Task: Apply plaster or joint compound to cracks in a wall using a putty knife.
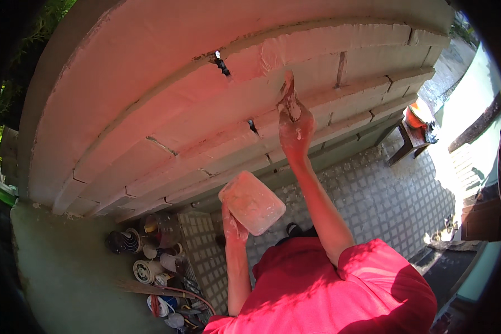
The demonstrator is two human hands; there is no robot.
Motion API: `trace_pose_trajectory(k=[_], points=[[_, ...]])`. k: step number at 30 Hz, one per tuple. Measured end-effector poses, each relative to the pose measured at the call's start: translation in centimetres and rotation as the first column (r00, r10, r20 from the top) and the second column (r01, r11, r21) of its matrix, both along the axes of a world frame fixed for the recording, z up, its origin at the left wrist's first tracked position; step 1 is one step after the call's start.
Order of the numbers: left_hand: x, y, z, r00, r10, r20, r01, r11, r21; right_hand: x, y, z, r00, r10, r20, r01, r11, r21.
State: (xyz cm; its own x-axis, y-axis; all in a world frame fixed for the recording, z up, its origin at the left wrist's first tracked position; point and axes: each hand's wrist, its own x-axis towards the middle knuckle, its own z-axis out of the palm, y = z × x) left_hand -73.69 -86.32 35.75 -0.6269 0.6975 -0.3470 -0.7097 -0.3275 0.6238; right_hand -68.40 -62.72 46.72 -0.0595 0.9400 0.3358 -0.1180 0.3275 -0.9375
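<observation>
My right hand (296,131) is raised to the block wall (206,106), fingers closed round a small putty knife (289,86) caked with pale paste. Its tip is up by the wall face, just below a freshly smeared patch (273,53); whether it touches cannot be told. Lower and to the left, my left hand (235,227) grips a rectangular plastic tub (256,205) from its left side. The tub is coated with pale residue, and how much it holds is hard to make out. Pale smears cover both hands.
Holes and open joints, such as a dark gap (222,65), break the wall's stepped ledges. Buckets (146,271) and tools crowd the floor at lower left. A wooden stool (411,140) bearing an orange container (414,118) stands at right on the tiled floor (423,189).
</observation>
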Motion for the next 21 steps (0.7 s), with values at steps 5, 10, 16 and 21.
trace_pose_trajectory(k=[5, 10, 16, 21], points=[[0.6, 1.0, 0.4, 1.000, -0.006, -0.012, 0.006, 1.000, -0.008, 0.2, 2.6, 3.2, 0.991, -0.086, -0.103, 0.106, 0.970, 0.217], [1.1, 1.0, 0.3, 0.999, -0.004, 0.052, 0.004, 1.000, 0.001, -2.1, 1.5, 4.9, 0.953, -0.155, 0.258, 0.062, 0.940, 0.337], [1.5, 1.2, 0.7, 0.997, -0.049, 0.051, 0.049, 0.999, 0.014, -5.6, -1.4, 2.9, 0.970, -0.210, 0.122, 0.096, 0.793, 0.602], [1.5, 0.8, 1.0, 0.999, -0.038, -0.027, 0.038, 0.999, -0.006, -1.5, -1.5, 6.4, 0.986, 0.145, 0.087, -0.164, 0.938, 0.305]])
